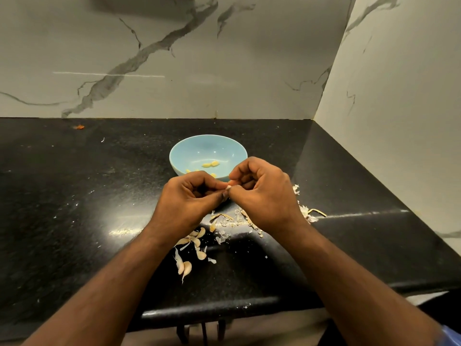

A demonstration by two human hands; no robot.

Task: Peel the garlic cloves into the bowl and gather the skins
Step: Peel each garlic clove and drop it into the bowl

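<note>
Two bare hands meet above a black stone counter [74, 196], just in front of a bowl.

Far left, near the marble wall [149, 58]: one small orange scrap [79, 127] on the counter; pale flecks scattered across the dark surface.

Left hand [185, 198]: fingers curled inward, thumb and fingertips pinching one end of a small garlic clove [228, 187].

Below the left wrist: several unpeeled garlic cloves [193, 248] and loose skins lying on the counter near its front edge.

Centre, behind the hands: light blue bowl [179, 156], upright, holding a few yellowish peeled cloves [210, 164] on its bottom; its near rim is hidden by the fingers.

Right hand [262, 193]: fingers curled, thumb and forefinger pinching the other end of the same clove, knuckles touching those of the left hand.

Under and beside the right hand: a heap of papery garlic skins [234, 218], continuing right to a dry stalk [316, 211].

Far right: marble side wall [399, 121].
</note>
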